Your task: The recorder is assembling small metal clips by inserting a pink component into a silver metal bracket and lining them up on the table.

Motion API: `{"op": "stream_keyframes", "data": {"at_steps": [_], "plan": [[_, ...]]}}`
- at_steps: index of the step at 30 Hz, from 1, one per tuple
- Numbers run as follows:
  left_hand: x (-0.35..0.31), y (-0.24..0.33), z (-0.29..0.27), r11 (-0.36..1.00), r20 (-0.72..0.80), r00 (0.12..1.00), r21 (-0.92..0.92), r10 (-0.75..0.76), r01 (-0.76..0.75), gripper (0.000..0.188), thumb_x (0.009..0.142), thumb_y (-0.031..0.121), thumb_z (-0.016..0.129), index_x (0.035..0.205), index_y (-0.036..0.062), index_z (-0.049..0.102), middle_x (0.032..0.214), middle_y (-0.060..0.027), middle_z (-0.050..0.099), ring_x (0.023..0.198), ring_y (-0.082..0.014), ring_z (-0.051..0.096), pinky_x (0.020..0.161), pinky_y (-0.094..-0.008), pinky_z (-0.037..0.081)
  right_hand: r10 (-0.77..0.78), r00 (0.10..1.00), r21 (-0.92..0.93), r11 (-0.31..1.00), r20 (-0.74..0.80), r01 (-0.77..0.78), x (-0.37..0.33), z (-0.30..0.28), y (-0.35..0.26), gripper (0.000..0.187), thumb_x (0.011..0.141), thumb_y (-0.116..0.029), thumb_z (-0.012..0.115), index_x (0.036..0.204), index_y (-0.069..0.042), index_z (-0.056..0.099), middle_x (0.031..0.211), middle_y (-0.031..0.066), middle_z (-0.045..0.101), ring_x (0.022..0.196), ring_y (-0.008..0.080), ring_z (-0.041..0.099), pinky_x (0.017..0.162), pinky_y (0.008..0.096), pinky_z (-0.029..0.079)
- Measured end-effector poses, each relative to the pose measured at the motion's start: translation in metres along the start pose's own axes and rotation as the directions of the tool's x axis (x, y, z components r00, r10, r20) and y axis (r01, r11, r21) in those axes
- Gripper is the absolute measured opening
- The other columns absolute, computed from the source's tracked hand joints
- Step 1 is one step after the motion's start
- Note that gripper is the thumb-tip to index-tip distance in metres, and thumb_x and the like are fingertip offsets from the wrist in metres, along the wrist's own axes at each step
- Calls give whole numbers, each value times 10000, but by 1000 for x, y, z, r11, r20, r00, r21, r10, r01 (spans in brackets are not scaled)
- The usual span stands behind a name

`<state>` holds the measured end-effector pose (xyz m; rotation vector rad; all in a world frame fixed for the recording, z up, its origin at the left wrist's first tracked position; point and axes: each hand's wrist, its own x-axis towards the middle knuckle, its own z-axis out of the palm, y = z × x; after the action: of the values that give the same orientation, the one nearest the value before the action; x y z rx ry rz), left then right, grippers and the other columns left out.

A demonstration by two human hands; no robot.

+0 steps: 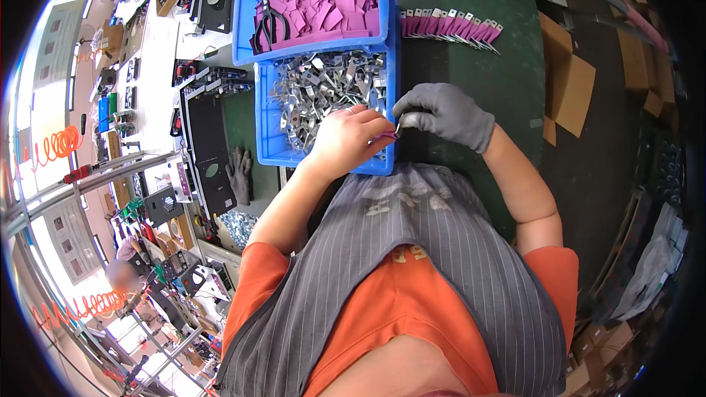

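1. A spare grey glove [239, 174] is lying on the bench [471, 88], left of the blue tray [268, 143] of metal clips [323, 92].
2. The bare left hand [346, 140] is pinching a pink sleeve [387, 136], grip closed tight on it.
3. The gloved right hand [445, 114] is clamping one clip [409, 120]; sleeving appears in hand.
4. Next move, as judged, calls for pushing the sleeve fully home, then joining the finished row [452, 29].
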<state>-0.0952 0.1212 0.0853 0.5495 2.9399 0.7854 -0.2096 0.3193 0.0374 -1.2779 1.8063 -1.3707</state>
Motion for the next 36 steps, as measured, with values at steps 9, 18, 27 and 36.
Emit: {"op": "stream_keyframes", "data": {"at_steps": [9, 18, 27, 36], "plan": [[-20, -16, 13, 906, -195, 894, -221, -404, 362, 374, 754, 120, 717, 1104, 97, 587, 1080, -67, 560, 732, -203, 551, 666, -306, 487, 163, 530, -102, 895, -832, -434, -72, -65, 135, 193, 859, -181, 589, 1005, -68, 648, 940, 154, 650, 873, 291, 630, 772, 352, 489], [-35, -25, 30, 833, -39, 867, -302, -497, 464, 340, 768, 132, 691, 1094, 102, 601, 1066, -83, 569, 727, -193, 563, 684, -317, 488, 275, 585, -332, 609, -763, -720, -81, -100, 208, 216, 847, -216, 566, 1025, -134, 657, 989, 163, 647, 901, 347, 615, 788, 406, 487], [-64, -62, 25, 733, -126, 728, -235, -674, 638, 235, 783, 120, 671, 1015, 79, 658, 859, -40, 623, 642, -136, 518, 612, -269, 449, -132, 759, -581, 730, -637, -361, -20, -52, 87, 259, 764, -153, 645, 1018, -107, 618, 945, 110, 630, 951, 284, 579, 825, 415, 461], [-53, -68, 17, 722, -143, 711, -223, -689, 655, 150, 802, 171, 651, 932, 106, 688, 844, -75, 627, 620, -187, 580, 615, -323, 479, 38, 992, -901, 415, -122, -127, 72, 116, 27, 164, 855, -176, 499, 857, -72, 627, 967, 149, 634, 990, 289, 581, 876, 411, 424]]}}
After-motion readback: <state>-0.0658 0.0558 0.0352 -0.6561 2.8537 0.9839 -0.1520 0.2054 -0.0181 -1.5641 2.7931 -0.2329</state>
